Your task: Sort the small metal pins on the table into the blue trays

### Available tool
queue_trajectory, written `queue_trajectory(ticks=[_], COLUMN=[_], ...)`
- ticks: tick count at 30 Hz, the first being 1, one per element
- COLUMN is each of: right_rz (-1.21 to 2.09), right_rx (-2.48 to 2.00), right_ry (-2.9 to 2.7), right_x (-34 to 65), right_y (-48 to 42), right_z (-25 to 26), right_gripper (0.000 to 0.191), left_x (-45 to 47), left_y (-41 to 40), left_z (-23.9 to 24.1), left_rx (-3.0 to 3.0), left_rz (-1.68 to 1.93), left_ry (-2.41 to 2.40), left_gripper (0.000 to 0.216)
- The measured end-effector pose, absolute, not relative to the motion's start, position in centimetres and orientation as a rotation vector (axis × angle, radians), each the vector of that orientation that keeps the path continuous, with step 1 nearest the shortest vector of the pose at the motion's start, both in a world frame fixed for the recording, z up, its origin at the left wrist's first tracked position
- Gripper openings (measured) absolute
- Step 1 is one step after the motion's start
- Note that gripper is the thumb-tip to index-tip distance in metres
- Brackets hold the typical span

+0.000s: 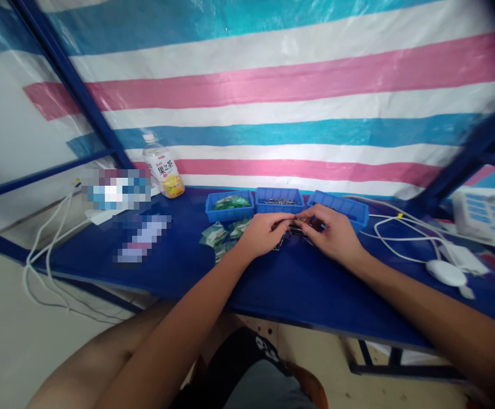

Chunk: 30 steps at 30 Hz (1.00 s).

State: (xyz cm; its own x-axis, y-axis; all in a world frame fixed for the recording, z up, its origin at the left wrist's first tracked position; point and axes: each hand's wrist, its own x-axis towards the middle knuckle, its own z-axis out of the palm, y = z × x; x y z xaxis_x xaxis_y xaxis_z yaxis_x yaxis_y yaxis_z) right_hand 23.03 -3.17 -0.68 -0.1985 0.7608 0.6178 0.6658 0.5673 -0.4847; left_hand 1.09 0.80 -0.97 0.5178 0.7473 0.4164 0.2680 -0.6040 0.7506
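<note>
My left hand (pixel 261 234) and my right hand (pixel 332 232) meet over the desk, thumbs and fingertips pinched together. Whatever small thing lies between the fingertips is mostly hidden and too small to name. Under and around the fingers lie thin dark and metallic pieces (pixel 278 244) in a loose pile. Left of my left hand are several small clear packets (pixel 214 234) with greenish contents. Behind the hands stand three blue bins: the left bin (pixel 226 215) holds similar green packets, the middle bin (pixel 279 192) holds thin metal pieces, and the right bin (pixel 358 211) is partly covered by my right hand.
A drink bottle (pixel 164 167) stands at the back left of the blue desk (pixel 273 295). White cables (pixel 401 238) and a white charger (pixel 447 272) lie at right, near a white-and-blue box (pixel 488 218). Blue metal posts frame both sides, with a striped sheet (pixel 273 130) behind.
</note>
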Motion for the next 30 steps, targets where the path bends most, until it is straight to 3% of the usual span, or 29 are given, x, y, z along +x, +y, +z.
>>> queue_trajectory(ticks=[18,25,30], right_rz=[0.254,0.185,0.130], right_rx=[-1.066,-1.089,-1.078], right_ry=[-2.007,-1.962,-1.990], right_x=[22.57,22.70,22.93], right_y=[-3.34,-3.35,-3.08], right_z=[-1.01,-0.76,-0.80], right_gripper=[0.020,0.017,0.030], left_x=[1.05,1.23,1.22], left_y=[0.95,1.22,1.50], left_z=[-0.35,-0.72,-1.20], left_rx=[1.721,1.782,1.928], left_rz=[1.263,1.239,1.151], left_ry=[0.942,0.938,0.902], left_gripper=[0.007,0.026,0.034])
